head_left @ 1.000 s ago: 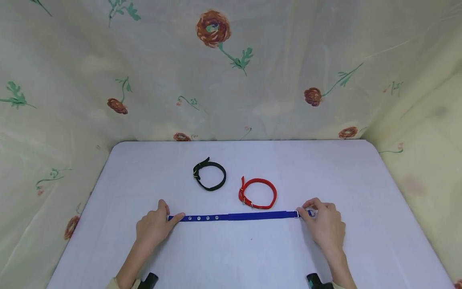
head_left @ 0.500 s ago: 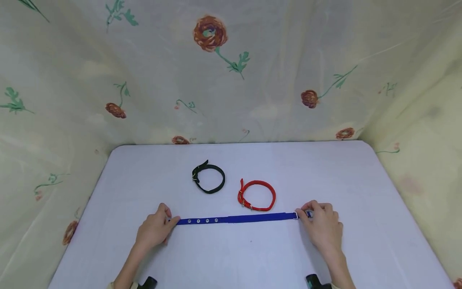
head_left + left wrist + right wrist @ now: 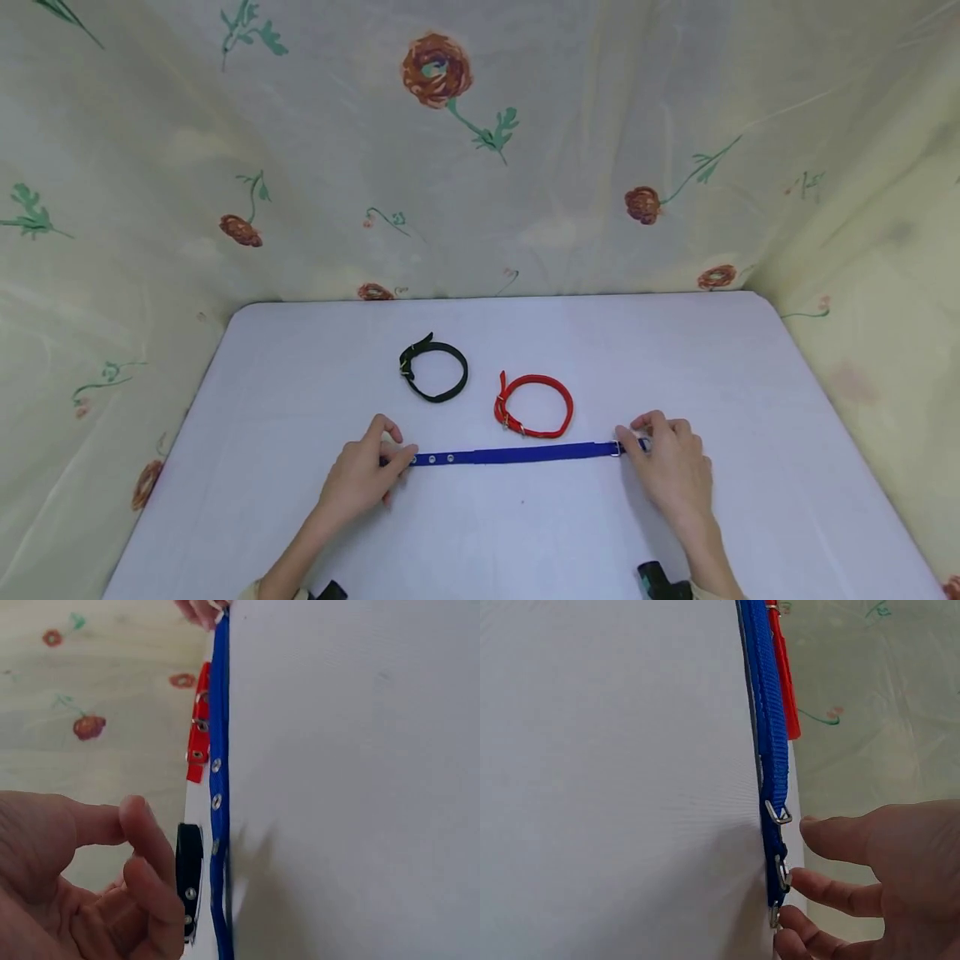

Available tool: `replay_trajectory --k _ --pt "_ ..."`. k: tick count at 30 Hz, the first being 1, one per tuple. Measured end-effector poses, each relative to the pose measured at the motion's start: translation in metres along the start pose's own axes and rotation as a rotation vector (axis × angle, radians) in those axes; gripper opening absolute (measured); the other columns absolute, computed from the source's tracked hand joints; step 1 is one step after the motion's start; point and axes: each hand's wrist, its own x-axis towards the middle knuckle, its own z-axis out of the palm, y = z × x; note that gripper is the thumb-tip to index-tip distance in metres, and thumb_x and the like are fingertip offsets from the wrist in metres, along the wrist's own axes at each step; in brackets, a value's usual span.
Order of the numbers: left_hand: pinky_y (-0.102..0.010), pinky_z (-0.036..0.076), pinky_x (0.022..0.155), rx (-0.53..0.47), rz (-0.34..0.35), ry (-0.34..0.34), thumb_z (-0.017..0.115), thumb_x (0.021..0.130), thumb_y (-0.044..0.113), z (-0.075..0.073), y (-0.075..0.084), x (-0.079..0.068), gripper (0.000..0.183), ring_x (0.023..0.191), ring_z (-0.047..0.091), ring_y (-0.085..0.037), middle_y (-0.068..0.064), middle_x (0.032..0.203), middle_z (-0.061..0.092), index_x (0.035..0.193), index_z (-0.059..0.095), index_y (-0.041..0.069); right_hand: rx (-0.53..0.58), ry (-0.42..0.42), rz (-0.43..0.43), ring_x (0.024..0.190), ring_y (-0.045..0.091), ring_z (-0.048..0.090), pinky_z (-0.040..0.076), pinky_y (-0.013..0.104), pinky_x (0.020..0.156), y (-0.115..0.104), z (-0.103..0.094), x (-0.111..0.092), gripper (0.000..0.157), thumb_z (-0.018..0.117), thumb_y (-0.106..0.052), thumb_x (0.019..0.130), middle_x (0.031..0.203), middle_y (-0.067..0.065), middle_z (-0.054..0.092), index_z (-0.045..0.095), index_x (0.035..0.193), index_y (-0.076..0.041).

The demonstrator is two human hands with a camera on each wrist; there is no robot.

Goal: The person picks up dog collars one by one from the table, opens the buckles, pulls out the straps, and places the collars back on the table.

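A blue collar [image 3: 543, 452] with metal eyelets stretches nearly straight across the white table. My left hand [image 3: 362, 473] is over its eyelet end, which it partly hides in the head view. In the left wrist view, the loosely bent fingers [image 3: 146, 832] are beside the strap and do not wrap round it. At the other end, my right hand [image 3: 672, 467] has its fingertips right at the metal buckle [image 3: 783, 874], thumb apart from the fingers. Just beyond the strap lies a red collar [image 3: 567, 404], fastened in a ring. Farther back and left is a dark green collar [image 3: 465, 367], likewise a ring.
The white table [image 3: 712, 358] has rounded far corners. Behind it and at both sides hangs a pale floral curtain [image 3: 540, 225]. Black wrist devices [image 3: 660, 579] show at the lower edge of the head view.
My left hand has slid right along the blue collar from its tip, now covering some eyelets. The right hand stays at the buckle, and the red and green collars lie as before.
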Motion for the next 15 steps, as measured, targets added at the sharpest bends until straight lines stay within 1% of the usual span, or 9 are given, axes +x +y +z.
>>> replay_trajectory --k 3,5,7,10,11,15 --pt "-0.027 0.045 0.054 -0.117 0.031 -0.063 0.071 0.105 0.029 0.005 0.009 0.008 0.027 0.048 0.062 -0.015 -0.003 0.095 0.08 0.121 0.057 0.013 -0.011 0.012 -0.02 0.115 0.053 0.06 0.048 0.062 0.085 -0.003 -0.004 0.004 0.041 0.068 -0.037 0.105 0.123 0.031 0.068 0.066 0.124 -0.001" --pt "-0.028 0.05 0.055 -0.201 0.046 -0.108 0.071 0.106 0.027 0.009 0.016 0.015 0.03 0.055 0.067 -0.017 -0.012 0.112 0.079 0.125 0.057 0.01 -0.012 0.013 -0.028 0.116 0.053 0.059 0.047 0.063 0.087 -0.006 -0.007 0.008 0.041 0.068 -0.035 0.105 0.124 0.031 0.067 0.064 0.127 0.0" --pt "-0.031 0.057 0.058 -0.275 0.061 -0.144 0.071 0.106 0.026 0.014 0.024 0.022 0.034 0.066 0.074 -0.02 -0.019 0.127 0.073 0.13 0.057 0.007 -0.007 0.007 -0.038 0.117 0.052 0.058 0.046 0.063 0.089 -0.012 -0.01 0.012 0.041 0.068 -0.033 0.105 0.126 0.031 0.066 0.063 0.128 0.001" --pt "-0.032 0.064 0.072 -0.344 0.074 -0.179 0.069 0.107 0.026 0.024 0.034 0.032 0.042 0.085 0.079 -0.022 -0.023 0.138 0.066 0.139 0.054 0.004 0.004 -0.004 -0.068 0.117 0.051 0.059 0.046 0.064 0.091 -0.022 -0.013 0.02 0.042 0.068 -0.033 0.106 0.127 0.031 0.066 0.063 0.13 0.001" --pt "-0.032 0.065 0.076 -0.358 0.069 -0.188 0.069 0.107 0.027 0.027 0.037 0.035 0.044 0.09 0.08 -0.023 -0.023 0.141 0.065 0.142 0.053 0.004 0.01 -0.011 -0.081 0.116 0.051 0.06 0.046 0.064 0.091 -0.026 -0.013 0.023 0.042 0.068 -0.033 0.106 0.127 0.031 0.066 0.063 0.13 0.001" --pt "-0.036 0.065 0.091 -0.424 0.013 -0.231 0.066 0.109 0.027 0.04 0.043 0.042 0.053 0.103 0.08 -0.027 -0.025 0.15 0.06 0.152 0.046 0.004 0.046 -0.047 -0.121 0.114 0.049 0.063 0.048 0.064 0.092 -0.042 -0.009 0.03 0.043 0.067 -0.033 0.106 0.127 0.03 0.067 0.062 0.132 0.001"
